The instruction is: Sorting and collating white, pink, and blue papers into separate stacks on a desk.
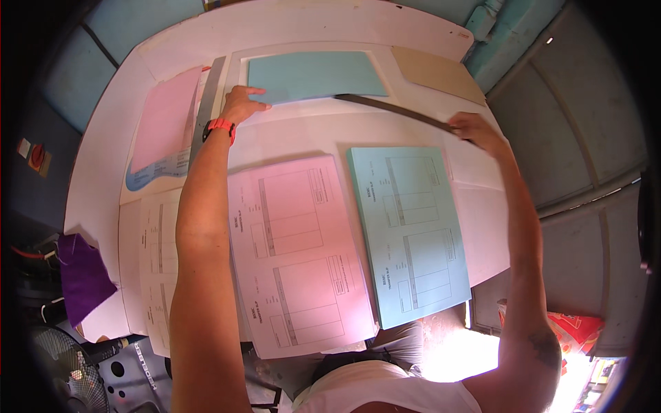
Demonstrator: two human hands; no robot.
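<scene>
My left hand (240, 103) rests flat on the near left corner of a plain blue sheet (313, 74) lying at the far side of the white table (103, 158). An orange-red band sits on that wrist. My right hand (474, 128) grips the right end of a long dark straight bar (392, 109) that runs along the blue sheet's near edge. In front of me lie a pink stack of printed forms (296, 255) and a blue stack of printed forms (410, 230).
A pink sheet pile (165, 124) and a grey metal ruler (206, 103) lie at the left. White printed forms (148, 261) sit beside my left arm. A tan board (437, 72) lies far right. A purple cloth (79, 275) and a fan (65, 375) are lower left.
</scene>
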